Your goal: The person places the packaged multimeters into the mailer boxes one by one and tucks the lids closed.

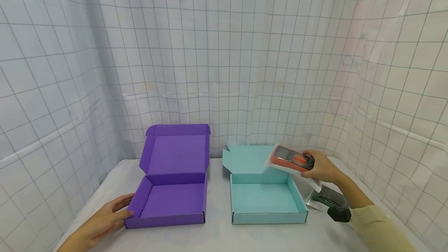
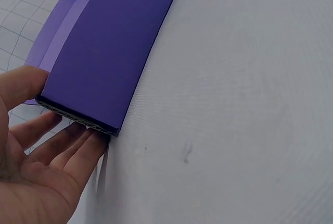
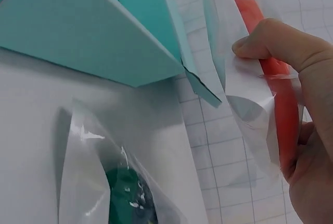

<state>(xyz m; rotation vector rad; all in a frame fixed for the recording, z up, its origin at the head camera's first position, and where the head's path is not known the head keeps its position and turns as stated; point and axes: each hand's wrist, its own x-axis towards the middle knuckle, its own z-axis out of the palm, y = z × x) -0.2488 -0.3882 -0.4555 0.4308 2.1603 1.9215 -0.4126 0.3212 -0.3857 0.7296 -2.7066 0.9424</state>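
My right hand point(image 1: 320, 166) grips an orange-red multimeter point(image 1: 290, 158) with a dark screen and a round dial, wrapped in a clear and white plastic bag point(image 3: 250, 94). It is raised over the right rear of an open teal box point(image 1: 269, 217). At the left, an open purple box point(image 1: 168, 221) stands with its lid up. My left hand point(image 1: 108, 221) holds its front left corner, the thumb over the edge and the fingers against the outer side. Beneath my right forearm lies a green and dark object point(image 3: 127, 195) in a clear bag, partly hidden.
Both boxes stand side by side on a white-covered table point(image 1: 217, 240), with a narrow gap between them. The teal lid point(image 1: 248, 158) leans back behind its box. White grid-patterned curtains point(image 1: 224, 69) enclose the back and both sides. A black device point(image 1: 339, 215) sits at my right wrist.
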